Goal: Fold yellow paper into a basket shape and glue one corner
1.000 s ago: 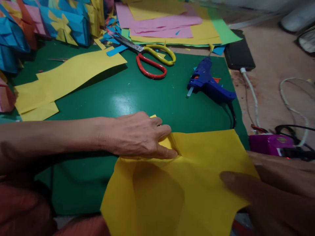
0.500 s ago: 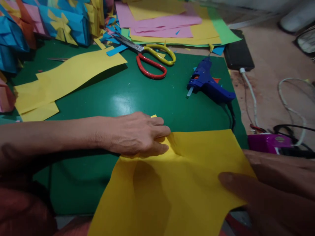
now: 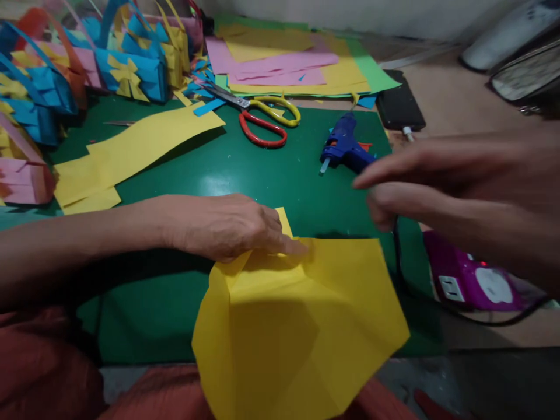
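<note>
My left hand (image 3: 231, 230) lies on the upper left part of a sheet of yellow paper (image 3: 306, 303), gripping and pressing its folded edge. Its index finger stretches along a crease; the other fingers are partly hidden. The lower part of the sheet bends over the table's near edge, above my lap. My right hand (image 3: 455, 186), slightly blurred, hovers over the table's right side, off the paper. Its index finger and thumb are stretched out, with nothing seen between them. Just beyond its fingertips lies a blue hot glue gun (image 3: 343, 143) with a glue stick poking out.
Scissors (image 3: 265, 125) with red and yellow handles rest on the green table (image 3: 210, 166). Yellow strips (image 3: 144, 146) lie left. Small paper bags (image 3: 135, 73) crowd the far left. Behind are stacked coloured sheets (image 3: 280, 58), a black phone (image 3: 400, 102) and, at right, a purple socket box (image 3: 472, 280).
My right hand has let go of the yellow sheet's right side and risen up and away toward the glue gun. My left hand stays on the sheet, its index finger now straighter.
</note>
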`<state>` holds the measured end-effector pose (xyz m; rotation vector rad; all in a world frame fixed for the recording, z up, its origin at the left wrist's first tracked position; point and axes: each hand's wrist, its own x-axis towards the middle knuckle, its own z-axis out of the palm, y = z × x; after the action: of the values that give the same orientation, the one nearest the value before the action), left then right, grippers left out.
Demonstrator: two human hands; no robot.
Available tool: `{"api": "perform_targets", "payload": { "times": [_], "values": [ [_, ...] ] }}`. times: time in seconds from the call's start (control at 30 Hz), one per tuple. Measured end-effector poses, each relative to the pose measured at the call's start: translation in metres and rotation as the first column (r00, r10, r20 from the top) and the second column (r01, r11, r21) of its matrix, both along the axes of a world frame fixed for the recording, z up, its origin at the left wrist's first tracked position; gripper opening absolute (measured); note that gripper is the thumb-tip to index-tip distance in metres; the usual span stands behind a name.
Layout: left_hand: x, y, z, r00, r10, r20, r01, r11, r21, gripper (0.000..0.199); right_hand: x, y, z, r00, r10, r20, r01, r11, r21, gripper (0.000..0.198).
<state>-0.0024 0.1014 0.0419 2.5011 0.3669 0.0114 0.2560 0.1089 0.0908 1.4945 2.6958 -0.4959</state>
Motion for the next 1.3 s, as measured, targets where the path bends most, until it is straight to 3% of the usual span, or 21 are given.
{"api": "perform_targets", "payload": {
  "times": [0.03, 0.07, 0.13, 0.2, 0.3, 0.4, 0.5, 0.6, 0.73, 0.83, 0.93, 1.0, 1.1, 1.17, 1.2, 1.3],
  "values": [
    [-0.002, 0.001, 0.0, 0.999, 0.029, 0.013, -0.028, 0.999, -0.034, 0.06, -0.022, 0.014, 0.002, 0.999, -0.01, -0.049, 0.007, 0.999, -0.048, 0.039],
    [-0.005, 0.001, -0.001, 0.998, 0.062, 0.03, -0.06, 0.996, -0.064, 0.061, -0.041, 0.025, 0.001, 0.999, 0.03, -0.026, -0.034, 0.982, -0.188, 0.029],
    [-0.009, 0.001, -0.005, 0.989, 0.129, 0.074, -0.12, 0.986, -0.119, 0.056, -0.067, 0.04, -0.005, 0.983, 0.178, 0.036, -0.149, 0.901, -0.407, 0.019],
    [-0.014, 0.0, -0.009, 0.975, 0.191, 0.115, -0.17, 0.97, -0.171, 0.049, -0.081, 0.047, -0.015, 0.956, 0.268, 0.122, -0.167, 0.833, -0.527, 0.019],
    [-0.021, 0.0, -0.015, 0.954, 0.248, 0.171, -0.205, 0.95, -0.236, 0.043, -0.09, 0.048, -0.026, 0.911, 0.365, 0.191, -0.18, 0.77, -0.612, 0.021],
    [-0.025, -0.001, -0.017, 0.934, 0.298, 0.198, -0.237, 0.93, -0.279, 0.043, -0.098, 0.044, -0.029, 0.87, 0.418, 0.26, -0.183, 0.765, -0.618, 0.032],
    [-0.023, -0.003, -0.016, 0.918, 0.348, 0.189, -0.294, 0.918, -0.267, 0.038, -0.106, 0.037, -0.027, 0.815, 0.462, 0.351, -0.243, 0.821, -0.516, 0.037],
    [-0.017, -0.009, -0.01, 0.879, 0.442, 0.176, -0.419, 0.895, -0.154, 0.027, -0.111, 0.031, -0.021, 0.759, 0.462, 0.459, -0.298, 0.873, -0.386, 0.031],
    [-0.016, -0.016, 0.0, 0.757, 0.646, 0.096, -0.64, 0.763, -0.09, 0.02, -0.112, 0.028, -0.015, 0.736, 0.48, 0.477, -0.282, 0.859, -0.428, 0.02],
    [-0.02, -0.016, 0.004, 0.698, 0.715, -0.025, -0.713, 0.693, -0.108, 0.023, -0.11, 0.029, -0.015, 0.754, 0.475, 0.453, -0.266, 0.852, -0.451, 0.016],
    [-0.023, -0.016, 0.007, 0.692, 0.721, -0.05, -0.721, 0.685, -0.101, 0.022, -0.106, 0.03, -0.017, 0.78, 0.452, 0.434, -0.22, 0.846, -0.486, 0.016],
    [-0.023, -0.018, 0.013, 0.689, 0.724, 0.031, -0.722, 0.69, -0.046, 0.018, -0.104, 0.03, -0.019, 0.792, 0.435, 0.428, -0.178, 0.836, -0.519, 0.019],
    [-0.019, -0.021, 0.024, 0.768, 0.626, 0.136, -0.632, 0.775, 0.001, 0.017, -0.099, 0.031, -0.022, 0.816, 0.403, 0.414, -0.13, 0.826, -0.548, 0.023],
    [-0.017, -0.019, 0.028, 0.834, 0.548, 0.068, -0.545, 0.836, -0.06, 0.022, -0.096, 0.03, -0.023, 0.837, 0.382, 0.391, -0.108, 0.816, -0.568, 0.025],
    [-0.016, -0.018, 0.027, 0.842, 0.54, -0.003, -0.537, 0.837, -0.103, 0.024, -0.094, 0.03, -0.024, 0.846, 0.376, 0.379, -0.1, 0.808, -0.581, 0.026],
    [-0.011, -0.01, 0.017, 0.768, 0.589, -0.251, -0.632, 0.761, -0.146, 0.027, -0.091, 0.029, -0.024, 0.859, 0.353, 0.371, -0.078, 0.807, -0.586, 0.027]
  ]
}}
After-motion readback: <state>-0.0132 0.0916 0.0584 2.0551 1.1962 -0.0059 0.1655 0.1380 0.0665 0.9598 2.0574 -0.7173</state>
